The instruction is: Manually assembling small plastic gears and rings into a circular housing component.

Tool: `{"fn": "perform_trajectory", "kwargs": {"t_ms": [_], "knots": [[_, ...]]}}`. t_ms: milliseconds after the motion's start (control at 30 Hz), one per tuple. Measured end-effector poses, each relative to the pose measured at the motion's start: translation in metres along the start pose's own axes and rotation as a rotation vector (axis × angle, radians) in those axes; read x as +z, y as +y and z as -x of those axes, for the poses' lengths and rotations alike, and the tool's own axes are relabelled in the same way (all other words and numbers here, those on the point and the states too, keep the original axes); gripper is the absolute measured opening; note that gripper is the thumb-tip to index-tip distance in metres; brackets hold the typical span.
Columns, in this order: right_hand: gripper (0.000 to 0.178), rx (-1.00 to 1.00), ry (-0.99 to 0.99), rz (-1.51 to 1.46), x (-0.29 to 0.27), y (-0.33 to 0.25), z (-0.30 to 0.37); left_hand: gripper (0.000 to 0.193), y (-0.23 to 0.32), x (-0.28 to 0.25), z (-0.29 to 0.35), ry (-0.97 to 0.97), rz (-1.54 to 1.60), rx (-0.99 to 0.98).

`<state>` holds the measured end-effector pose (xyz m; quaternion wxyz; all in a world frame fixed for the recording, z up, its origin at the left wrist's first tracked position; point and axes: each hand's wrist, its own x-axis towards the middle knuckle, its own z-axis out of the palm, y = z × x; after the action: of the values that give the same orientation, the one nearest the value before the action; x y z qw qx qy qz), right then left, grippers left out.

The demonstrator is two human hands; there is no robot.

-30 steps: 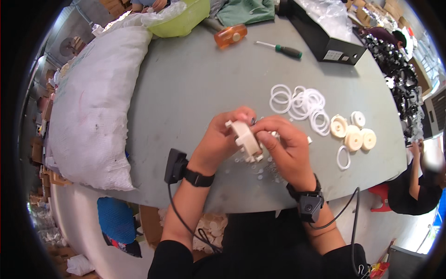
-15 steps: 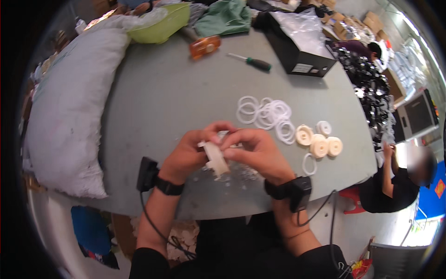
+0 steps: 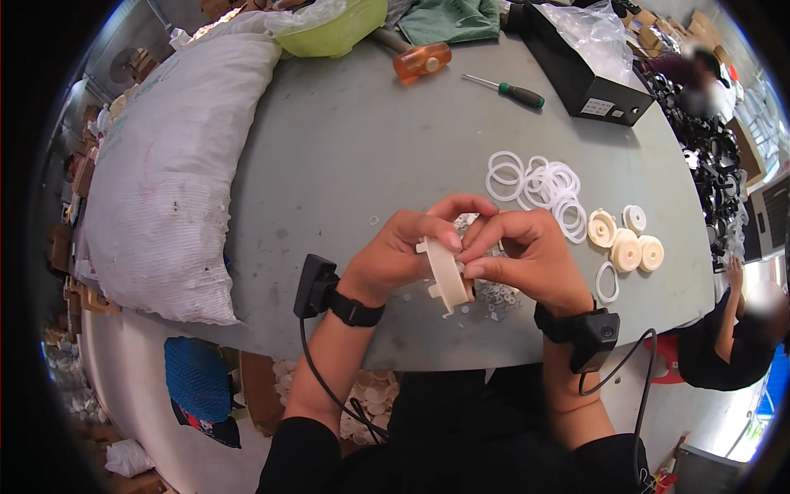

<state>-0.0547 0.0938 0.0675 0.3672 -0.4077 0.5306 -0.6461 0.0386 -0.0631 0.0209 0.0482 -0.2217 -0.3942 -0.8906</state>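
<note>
A cream round plastic part (image 3: pixel 447 278) with small tabs on its rim stands tilted, nearly edge-on, between my hands. My left hand (image 3: pixel 405 251) grips it, fingers closed on its upper edge. Thumb and fingers of my right hand (image 3: pixel 531 257) are pinched together against its right-hand face; anything small between those fingertips is hidden. Below and behind my hands lies a scatter of small translucent pieces (image 3: pixel 499 298). Right of my right hand are several cream round parts (image 3: pixel 626 251), a white round part (image 3: pixel 634 218) and a pile of white rings (image 3: pixel 539 183).
An orange-headed mallet (image 3: pixel 422 62), a green-handled screwdriver (image 3: pixel 520 95) and a black box (image 3: pixel 605 99) lie along the far side. A big white sack (image 3: pixel 169 181) covers the table's left. A green basin (image 3: pixel 333 31) stands behind. Another person (image 3: pixel 728 346) sits at right.
The whole view has shifted, so table and hands appear farther right. The cream part is turned a little, and both hands stay on it.
</note>
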Motion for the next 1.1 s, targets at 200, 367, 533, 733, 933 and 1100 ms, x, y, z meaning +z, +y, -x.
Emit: {"fn": "perform_trajectory", "kwargs": {"t_ms": [200, 367, 533, 733, 933, 1100], "knots": [[0.011, -0.04, -0.056, 0.165, -0.001, -0.008, 0.001, 0.016, 0.002, 0.006, -0.002, 0.0, 0.04, -0.025], [0.011, -0.048, -0.071, 0.045, 0.005, -0.002, -0.002, 0.013, -0.001, 0.002, 0.003, 0.005, 0.063, -0.025], [0.011, -0.071, -0.039, -0.149, 0.01, 0.015, -0.002, 0.011, -0.001, -0.001, 0.002, -0.032, 0.146, -0.029], [0.009, -0.015, 0.059, -0.479, 0.023, 0.028, 0.005, 0.014, -0.001, -0.001, 0.002, -0.033, 0.117, -0.033], [0.011, -0.073, 0.11, -0.35, 0.022, 0.024, 0.005, 0.019, -0.001, -0.008, 0.004, -0.017, 0.068, -0.047], [0.013, -0.094, 0.32, 0.015, 0.009, 0.035, 0.003, 0.036, 0.003, -0.021, 0.0, 0.151, -0.072, 0.051]]}}
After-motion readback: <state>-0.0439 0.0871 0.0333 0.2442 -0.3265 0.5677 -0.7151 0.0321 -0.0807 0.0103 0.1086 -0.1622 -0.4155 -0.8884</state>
